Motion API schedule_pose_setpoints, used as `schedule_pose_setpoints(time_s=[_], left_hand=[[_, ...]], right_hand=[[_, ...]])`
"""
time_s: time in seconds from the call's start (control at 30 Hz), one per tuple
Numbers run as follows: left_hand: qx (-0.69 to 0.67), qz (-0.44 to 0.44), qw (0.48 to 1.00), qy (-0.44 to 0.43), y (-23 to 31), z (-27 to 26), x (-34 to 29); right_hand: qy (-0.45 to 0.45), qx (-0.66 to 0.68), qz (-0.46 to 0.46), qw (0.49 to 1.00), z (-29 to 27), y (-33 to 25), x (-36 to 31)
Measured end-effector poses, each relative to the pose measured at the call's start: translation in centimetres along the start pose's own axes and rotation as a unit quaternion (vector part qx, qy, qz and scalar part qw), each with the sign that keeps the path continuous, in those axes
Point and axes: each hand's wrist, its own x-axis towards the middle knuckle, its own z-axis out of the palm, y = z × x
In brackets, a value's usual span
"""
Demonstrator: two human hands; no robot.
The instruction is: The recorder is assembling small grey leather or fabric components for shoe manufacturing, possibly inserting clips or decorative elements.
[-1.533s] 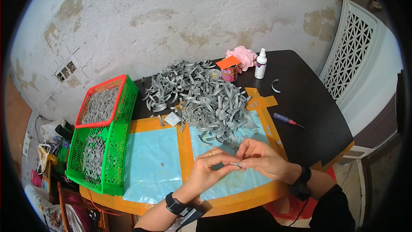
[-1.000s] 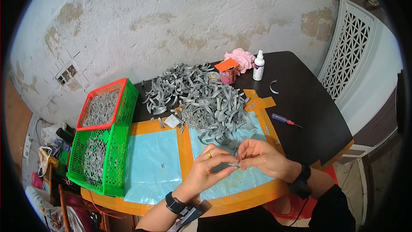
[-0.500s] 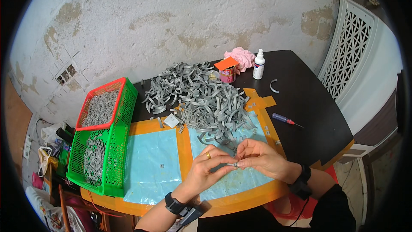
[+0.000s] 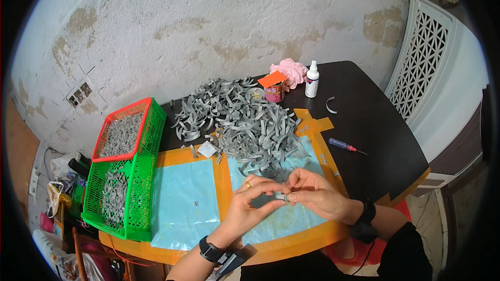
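Observation:
Between my two hands is a small grey curved strip (image 4: 281, 196), pinched by the fingertips of both. My left hand (image 4: 251, 200) wears a gold ring and grips the strip from the left. From the right, thumb and fingers of my right hand (image 4: 315, 195) close on its other end; exactly how the strip meets the fingers is partly hidden. Just beyond the hands rises a large heap of grey curved strips (image 4: 265, 130), with smaller grey pieces (image 4: 234, 143) mixed in at its near left.
Left stand a green basket (image 4: 140, 187) and a red-rimmed basket (image 4: 115, 157), both holding small grey pieces. Blue sheeting (image 4: 182, 192) is taped to the dark table. Behind are a tin (image 4: 274, 92), a white bottle (image 4: 312, 80) and pink cloth (image 4: 289, 71); a screwdriver (image 4: 344, 145) lies right.
The grey strip now shows more between my fingertips, and my left fingers have shifted slightly. Both hands stay in nearly the same place; the view has moved a little.

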Motion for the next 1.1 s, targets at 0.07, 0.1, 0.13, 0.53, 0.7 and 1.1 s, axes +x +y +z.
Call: schedule_pose_setpoints(time_s=[0.07, 0.1, 0.13, 0.53, 0.7, 1.1], left_hand=[[0.017, 0.012, 0.999, 0.025, 0.2, -0.2, 0.0], [0.043, 0.037, 0.998, 0.013, 0.1, -0.3, 0.0], [0.069, 0.061, 0.996, 0.002, -0.1, -0.4, 0.0], [0.029, 0.062, 0.997, -0.020, -1.1, 0.1, -0.2], [0.023, 0.049, 0.998, -0.009, -0.9, 0.1, -0.3], [-0.031, 0.017, 0.999, 0.000, -0.8, -0.1, -0.8]], right_hand=[[0.010, -0.018, -0.008, 1.000, 0.1, -0.1, 0.0], [0.019, -0.035, -0.017, 0.999, 0.1, -0.2, 0.0], [0.019, -0.035, -0.016, 0.999, 0.1, -0.2, 0.1], [-0.004, -0.037, -0.009, 0.999, -0.3, 0.7, 0.1], [0.002, -0.029, -0.016, 0.999, 0.0, 0.6, 0.1], [-0.061, -0.055, -0.062, 0.995, -0.2, 1.3, 0.1]])
